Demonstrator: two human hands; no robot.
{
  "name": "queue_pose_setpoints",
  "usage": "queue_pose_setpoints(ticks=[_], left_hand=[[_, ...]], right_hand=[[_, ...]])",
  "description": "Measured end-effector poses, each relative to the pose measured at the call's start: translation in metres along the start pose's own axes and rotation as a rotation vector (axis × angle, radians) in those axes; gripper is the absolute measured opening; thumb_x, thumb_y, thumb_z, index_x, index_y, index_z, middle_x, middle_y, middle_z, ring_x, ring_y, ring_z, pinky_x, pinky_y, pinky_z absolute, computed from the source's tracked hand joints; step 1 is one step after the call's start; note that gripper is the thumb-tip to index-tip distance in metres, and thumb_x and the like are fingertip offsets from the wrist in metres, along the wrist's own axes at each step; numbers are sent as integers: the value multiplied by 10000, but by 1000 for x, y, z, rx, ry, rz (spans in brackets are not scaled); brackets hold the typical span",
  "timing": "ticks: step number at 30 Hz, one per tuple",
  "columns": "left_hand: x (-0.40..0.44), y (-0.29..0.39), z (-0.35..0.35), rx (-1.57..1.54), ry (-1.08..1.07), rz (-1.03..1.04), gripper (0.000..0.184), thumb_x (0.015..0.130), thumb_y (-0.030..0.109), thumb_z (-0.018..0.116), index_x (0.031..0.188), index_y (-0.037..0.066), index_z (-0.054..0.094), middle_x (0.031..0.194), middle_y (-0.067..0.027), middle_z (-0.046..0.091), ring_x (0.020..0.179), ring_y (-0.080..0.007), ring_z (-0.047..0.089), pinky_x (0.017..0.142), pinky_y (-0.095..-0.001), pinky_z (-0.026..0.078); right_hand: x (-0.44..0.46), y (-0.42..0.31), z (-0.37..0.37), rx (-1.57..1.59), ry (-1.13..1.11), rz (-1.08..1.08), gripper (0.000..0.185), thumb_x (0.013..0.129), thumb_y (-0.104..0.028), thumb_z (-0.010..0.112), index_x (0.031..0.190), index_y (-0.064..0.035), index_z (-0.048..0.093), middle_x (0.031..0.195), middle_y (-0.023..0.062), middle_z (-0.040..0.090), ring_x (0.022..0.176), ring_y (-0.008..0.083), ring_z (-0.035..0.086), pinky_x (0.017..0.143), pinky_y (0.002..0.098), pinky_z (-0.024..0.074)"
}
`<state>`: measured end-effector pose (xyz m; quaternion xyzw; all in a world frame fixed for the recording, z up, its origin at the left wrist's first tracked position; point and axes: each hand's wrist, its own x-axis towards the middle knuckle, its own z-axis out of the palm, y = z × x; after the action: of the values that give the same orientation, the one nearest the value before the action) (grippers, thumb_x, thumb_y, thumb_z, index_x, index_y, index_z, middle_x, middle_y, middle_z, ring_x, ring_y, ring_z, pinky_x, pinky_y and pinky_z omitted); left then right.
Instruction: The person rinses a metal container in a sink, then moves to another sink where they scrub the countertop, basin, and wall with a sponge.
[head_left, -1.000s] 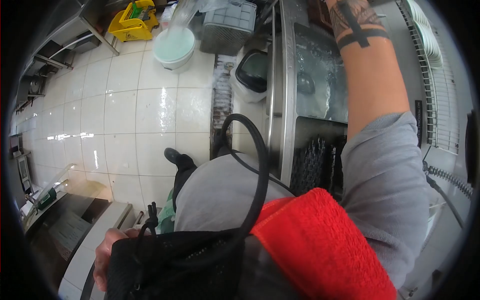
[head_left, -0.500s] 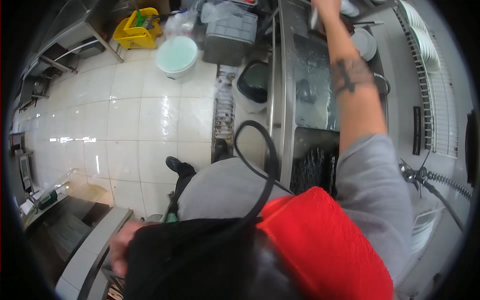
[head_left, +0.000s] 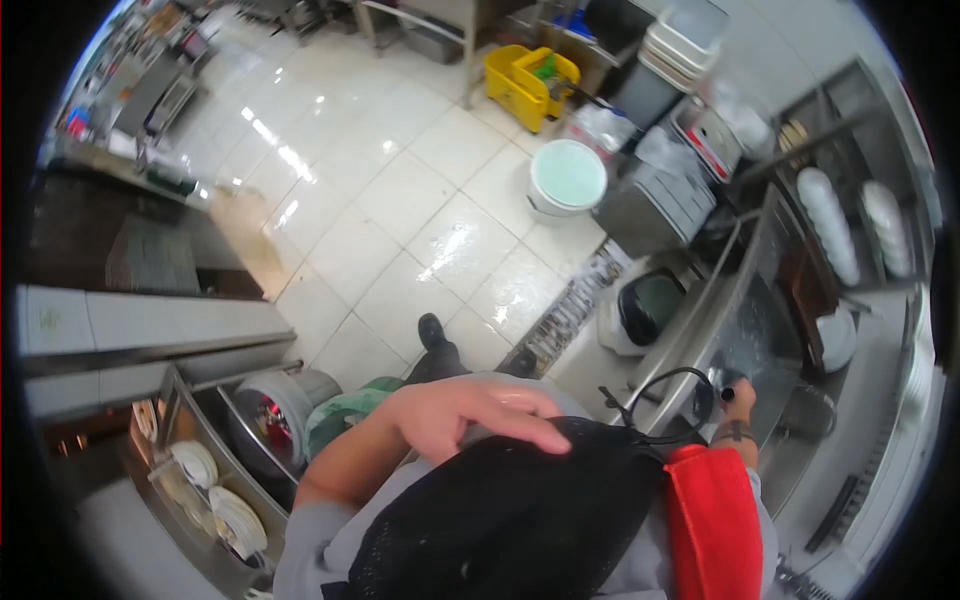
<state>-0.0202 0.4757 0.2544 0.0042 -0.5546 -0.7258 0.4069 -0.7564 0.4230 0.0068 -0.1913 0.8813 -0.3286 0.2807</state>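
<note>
My left hand [head_left: 475, 412] is in front of my body, its fingers stretched out. The fingers reach over the edge of a black mesh cloth thing [head_left: 500, 510] close to the camera, whose kind I cannot make out. Over at the metal sink [head_left: 690, 375], my right hand [head_left: 740, 398] is closed, with a small dark round end [head_left: 727, 393] at its fingers. What it belongs to is unclear. A red towel [head_left: 712, 520] hangs by my right shoulder, and a thin black cord [head_left: 665, 380] loops beside it.
White bowls [head_left: 828, 225] are stacked on a shelf beyond the sink. A white bucket [head_left: 567, 178], a yellow mop bucket [head_left: 530, 85] and a grey bin [head_left: 655, 205] stand on the tiled floor. Plates [head_left: 238, 522] sit on a rack at lower left.
My view has turned left. My left hand has come up from the lower left to the front of my body. My right hand has drawn back nearer along the sink.
</note>
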Motion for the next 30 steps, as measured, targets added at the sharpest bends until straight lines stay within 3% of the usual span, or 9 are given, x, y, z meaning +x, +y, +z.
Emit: queue_pose_setpoints(ticks=[3, 8, 14, 18, 22, 24, 26, 28, 30], left_hand=[[-27, 13, -20, 93, 17, 45, 520, 870, 234, 772, 1318, 22, 615, 1311, -229, 545, 1138, -332, 567, 970, -391, 438], [-86, 25, -64, 124, 39, 159, 517, 862, 212, 775, 1311, 10, 615, 1303, -206, 549, 1114, -321, 573, 958, -376, 443], [-155, 69, -119, 134, 122, 145, 554, 835, 179, 787, 1319, -11, 598, 1253, -178, 602, 1134, -298, 578, 987, -379, 434], [-192, 70, -166, 489, 506, -350, 520, 823, 187, 772, 1308, 70, 624, 1163, -92, 640, 1085, -233, 598, 951, -369, 465], [-252, 6, -226, 989, 736, -851, 417, 844, 229, 690, 1240, 107, 653, 1158, -142, 628, 1074, -328, 608, 900, -422, 500], [-281, -15, -253, 1038, 782, -997, 401, 847, 239, 671, 1221, 95, 653, 1171, -157, 624, 1083, -353, 603, 909, -439, 501], [-314, -45, -274, 1006, 714, -1248, 397, 836, 242, 673, 1201, 89, 649, 1147, -165, 627, 1092, -344, 604, 923, -451, 497], [-347, -68, -282, 910, 814, -1287, 394, 831, 237, 671, 1196, 89, 649, 1151, -162, 627, 1103, -338, 600, 929, -446, 495], [-374, -82, -282, 823, 907, -1320, 391, 827, 232, 668, 1190, 89, 649, 1154, -159, 626, 1114, -331, 597, 935, -442, 494]], right_hand=[[24, -65, 3, -973, 299, -300, 397, 871, -295, 479, 984, 1, 717, 1080, 315, 656, 1044, 450, 638, 886, 503, 500], [37, -196, 41, -1068, 320, -760, 410, 819, -256, 495, 904, 95, 688, 988, 325, 671, 976, 492, 635, 866, 542, 479], [-128, -283, 190, -500, -340, -769, 223, 874, -147, 642, 1045, -17, 705, 871, 51, 692, 805, 132, 623, 715, 284, 493], [-206, -225, 264, -494, -623, -468, 173, 851, -104, 635, 1005, -49, 689, 791, 31, 669, 681, 149, 621, 595, 322, 521], [-209, -120, 310, -958, -1087, -1185, 213, 733, -46, 683, 943, -47, 717, 866, 87, 691, 782, 222, 667, 703, 348, 560], [-252, -103, 339, -768, -862, -113, 135, 856, -121, 669, 945, -41, 730, 838, 69, 693, 676, 193, 655, 580, 342, 557], [-181, -90, 383, -951, -1131, 37, 153, 849, -122, 673, 955, -32, 737, 840, 75, 704, 623, 190, 645, 523, 329, 538], [-219, -125, 416, -945, -1426, -617, 199, 836, -133, 681, 1000, -36, 742, 842, 83, 710, 632, 190, 654, 517, 323, 535], [-146, -115, 494, -733, -1254, 351, 230, 815, -160, 699, 1008, -46, 750, 830, 81, 719, 636, 182, 662, 515, 318, 533]])
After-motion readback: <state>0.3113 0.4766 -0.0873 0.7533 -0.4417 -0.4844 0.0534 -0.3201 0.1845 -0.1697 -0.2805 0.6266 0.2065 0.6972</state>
